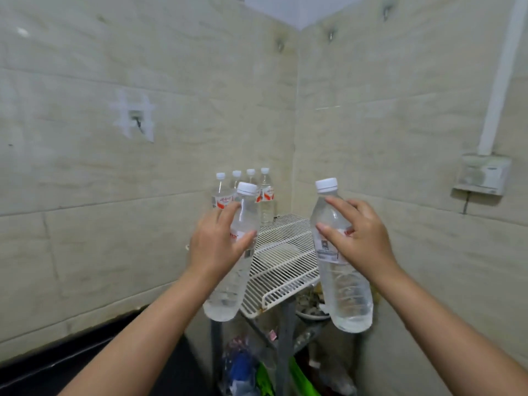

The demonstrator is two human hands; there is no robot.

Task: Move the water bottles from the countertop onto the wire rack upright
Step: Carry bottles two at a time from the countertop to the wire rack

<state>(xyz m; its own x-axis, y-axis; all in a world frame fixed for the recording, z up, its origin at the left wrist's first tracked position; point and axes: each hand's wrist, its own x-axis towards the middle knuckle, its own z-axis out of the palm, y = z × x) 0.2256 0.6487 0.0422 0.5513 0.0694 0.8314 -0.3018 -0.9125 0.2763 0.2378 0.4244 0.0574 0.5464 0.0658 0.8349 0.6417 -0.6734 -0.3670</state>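
Now, left hand (215, 244): grips a bottle (232, 270), tilted.
Right hand (360, 238): grips another bottle (341, 278), near upright.
Rack (283, 261): four bottles (243, 192) stand at its back corner.

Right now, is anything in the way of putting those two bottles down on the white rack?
Nothing visible blocks them. The wire rack is bare in front; four bottles stand only along its back corner. The left hand and right hand each hold a bottle above its near edge.
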